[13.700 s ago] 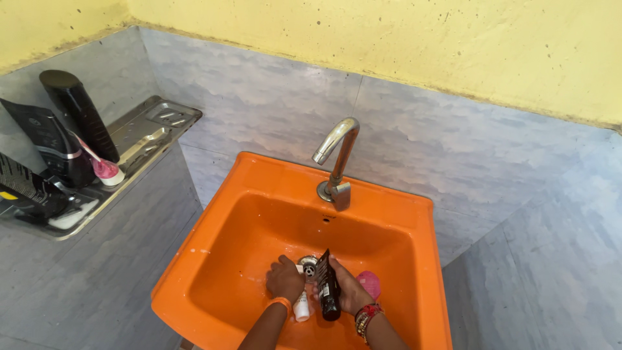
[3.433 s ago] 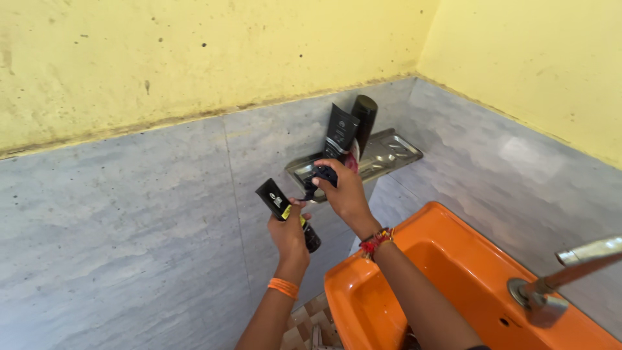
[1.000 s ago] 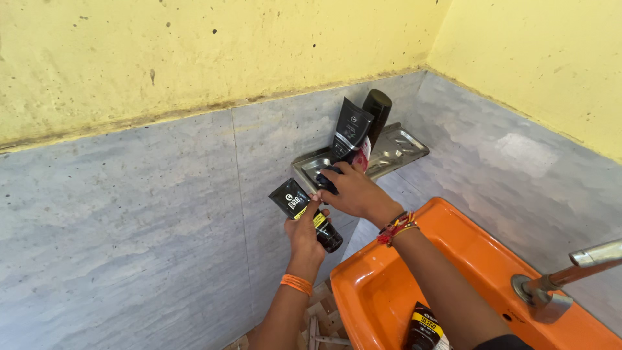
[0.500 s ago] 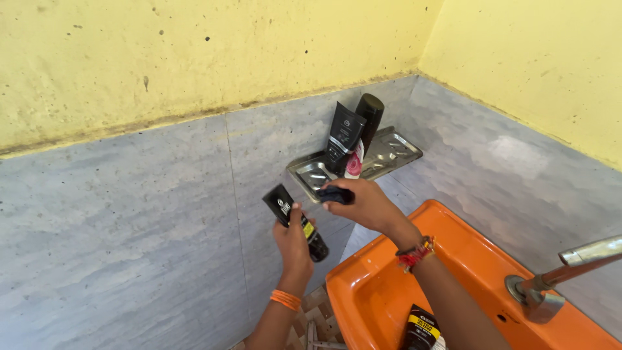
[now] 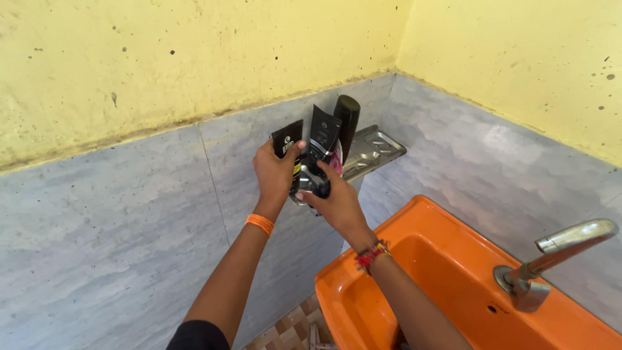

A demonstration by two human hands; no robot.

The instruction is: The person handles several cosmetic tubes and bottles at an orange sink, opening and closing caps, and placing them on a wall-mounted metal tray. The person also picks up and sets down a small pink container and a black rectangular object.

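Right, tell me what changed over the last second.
The left hand lifted its black tube up to the metal shelf. The right hand stayed by the shelf's near end. The other tube and the bottle stayed standing on the shelf.

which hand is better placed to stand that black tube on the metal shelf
Left, probably. The left hand already grips the black tube upright at the metal shelf; the right hand is lower, its grip unclear.

Bright, even daylight fills the corner; shadows are soft, the metal tap (image 5: 570,249) glints, and focus stays sharp throughout.
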